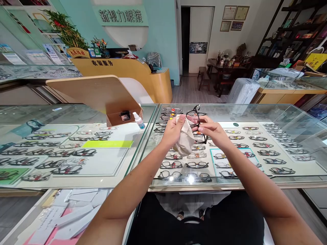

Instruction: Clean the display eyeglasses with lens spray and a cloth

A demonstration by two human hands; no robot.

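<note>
Above the glass display case, my right hand pinches a pair of dark-framed eyeglasses near the middle of the frame. A cream cleaning cloth with a zigzag edge hangs from my left hand, whose fingers are closed on it. The cloth lies against or very near one lens; the exact contact is hidden by the fingers. Below, inside the case, several rows of eyeglasses are laid out under the glass.
To the left stand a white spray bottle and a wood-backed tabletop mirror on the counter. An open drawer with paper envelopes lies at lower left. A plastic-wrapped case stands beyond the counter, before another display case.
</note>
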